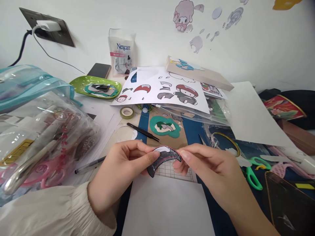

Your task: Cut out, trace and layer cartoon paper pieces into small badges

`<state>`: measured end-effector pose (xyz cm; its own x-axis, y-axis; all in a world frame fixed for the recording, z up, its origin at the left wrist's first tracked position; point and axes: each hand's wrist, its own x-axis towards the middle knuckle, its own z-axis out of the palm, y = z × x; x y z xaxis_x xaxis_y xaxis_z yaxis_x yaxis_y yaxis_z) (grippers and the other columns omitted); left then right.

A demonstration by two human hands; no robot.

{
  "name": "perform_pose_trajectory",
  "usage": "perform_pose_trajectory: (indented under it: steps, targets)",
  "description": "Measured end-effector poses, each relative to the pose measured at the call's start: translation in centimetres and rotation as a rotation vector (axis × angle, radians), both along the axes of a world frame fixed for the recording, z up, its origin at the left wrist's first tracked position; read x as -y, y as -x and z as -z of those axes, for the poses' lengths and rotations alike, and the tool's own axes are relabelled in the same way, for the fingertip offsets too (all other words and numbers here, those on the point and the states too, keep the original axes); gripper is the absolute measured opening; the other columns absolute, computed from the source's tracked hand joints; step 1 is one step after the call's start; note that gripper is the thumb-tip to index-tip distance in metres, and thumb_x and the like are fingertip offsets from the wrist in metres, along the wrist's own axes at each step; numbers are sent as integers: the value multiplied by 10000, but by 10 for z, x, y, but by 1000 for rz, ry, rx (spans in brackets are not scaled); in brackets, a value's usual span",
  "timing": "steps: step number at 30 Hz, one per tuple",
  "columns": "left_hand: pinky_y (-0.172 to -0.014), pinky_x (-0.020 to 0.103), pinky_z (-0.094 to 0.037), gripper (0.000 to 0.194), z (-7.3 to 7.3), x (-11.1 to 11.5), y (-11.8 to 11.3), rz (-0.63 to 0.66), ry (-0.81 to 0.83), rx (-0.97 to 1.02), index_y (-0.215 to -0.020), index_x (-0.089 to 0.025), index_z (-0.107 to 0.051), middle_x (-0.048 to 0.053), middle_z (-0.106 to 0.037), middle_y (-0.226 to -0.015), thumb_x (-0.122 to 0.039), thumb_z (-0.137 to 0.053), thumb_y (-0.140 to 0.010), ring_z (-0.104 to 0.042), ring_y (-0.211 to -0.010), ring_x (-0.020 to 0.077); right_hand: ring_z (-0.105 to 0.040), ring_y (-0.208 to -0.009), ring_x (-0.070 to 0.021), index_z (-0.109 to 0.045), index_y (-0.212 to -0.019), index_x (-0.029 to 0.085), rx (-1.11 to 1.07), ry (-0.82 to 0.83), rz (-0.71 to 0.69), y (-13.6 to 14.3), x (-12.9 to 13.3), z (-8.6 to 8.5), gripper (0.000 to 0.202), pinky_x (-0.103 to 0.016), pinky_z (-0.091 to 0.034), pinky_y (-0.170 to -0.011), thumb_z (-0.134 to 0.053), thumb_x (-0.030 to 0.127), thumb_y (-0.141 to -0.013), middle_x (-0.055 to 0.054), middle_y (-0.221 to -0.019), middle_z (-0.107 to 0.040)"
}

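Note:
A crescent-shaped cutout (pixel 163 160), dark and speckled with a white patch and a thin red edge, is held up in front of me. My left hand (pixel 124 165) pinches its left part between thumb and fingers. The thumb and fingertips of my right hand (pixel 211 167) are closed at its right tip. Beyond the hands lies a teal cloud-shaped piece (pixel 177 131) with cream, green and grey pieces layered on it, on a brown sheet. Black tweezers (pixel 142 131) rest to its left, pointing toward the hands. White paper (pixel 167 209) lies below the hands.
A printed character sheet (pixel 152 96), a green plate (pixel 77 86) and a tape roll (pixel 126 113) sit farther back. Clear plastic bags (pixel 46 131) crowd the left, beside a pen (pixel 91 164). Green-handled scissors (pixel 253 178) lie right, near a dark case (pixel 287 200).

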<state>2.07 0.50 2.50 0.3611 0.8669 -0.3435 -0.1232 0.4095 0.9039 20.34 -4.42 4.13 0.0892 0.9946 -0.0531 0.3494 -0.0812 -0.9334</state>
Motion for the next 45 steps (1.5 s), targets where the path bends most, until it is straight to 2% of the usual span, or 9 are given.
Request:
perform_pose_trajectory:
  steps: [5,10,14,18,26,33,38,41,45]
  targets:
    - [-447,119,-450,225,0,1,-1,-6,4,-15,-627,-138,-682,-19,-654,-576,-294,-842,-655,-552,-492,55,-698,-589,-156,-755,-796,245,-29,-24,-12,0,-1,-3,201,-225,-592,-565,-606,349,-881,-7,-633,-723]
    - [-442,142,-443,241,0,3,0,-3,7,-20,-632,-139,-675,-11,-652,-578,-313,-839,-657,-551,-486,65,-697,-577,-149,-749,-752,242,-71,19,-8,-2,-3,-1,217,-213,-590,-554,-615,360,-875,-10,-634,-730]
    - [-445,171,-454,249,-3,2,1,17,-19,-29,-626,-147,-663,1,-655,-590,-328,-831,-658,-554,-497,84,-698,-581,-154,-752,-777,245,-99,87,6,-1,-3,2,117,-220,-594,-550,-707,349,-808,-8,-640,-730]
    - [-456,193,-474,237,-4,1,0,66,-63,-55,-632,-149,-656,10,-652,-601,-319,-818,-665,-571,-520,105,-672,-563,-135,-721,-707,227,-140,147,28,1,-3,2,167,-208,-578,-547,-693,342,-825,-4,-613,-701]
    - [-509,201,-502,163,3,3,1,206,-108,-1,-763,-145,-738,29,-675,-657,-306,-720,-772,-553,-570,105,-663,-592,-137,-716,-715,217,-113,173,-102,1,-1,1,237,-227,-572,-572,-624,366,-874,-15,-643,-703]
    - [-436,164,-436,187,3,2,0,168,-52,18,-619,-140,-698,-10,-622,-540,-279,-748,-733,-497,-466,66,-676,-606,-143,-717,-743,213,-116,185,-139,3,1,1,244,-225,-576,-579,-600,369,-890,-21,-654,-714]
    - [-415,163,-434,225,1,2,0,98,-6,-11,-584,-149,-643,-15,-618,-494,-296,-756,-712,-531,-444,80,-697,-636,-142,-741,-863,248,-41,64,-123,7,6,0,141,-209,-580,-592,-603,278,-866,-1,-699,-737]
    - [-406,170,-435,234,-1,3,-1,95,12,-1,-581,-157,-624,-14,-614,-480,-304,-752,-710,-543,-436,91,-705,-636,-149,-750,-878,254,11,-7,-127,10,7,1,145,-225,-591,-609,-619,219,-827,3,-704,-743]
    - [-397,176,-420,252,-4,5,-2,93,-3,-13,-572,-161,-610,-9,-601,-477,-321,-758,-698,-515,-424,86,-716,-644,-178,-754,-871,236,22,19,-107,9,6,2,141,-262,-603,-609,-621,258,-829,-23,-710,-749]
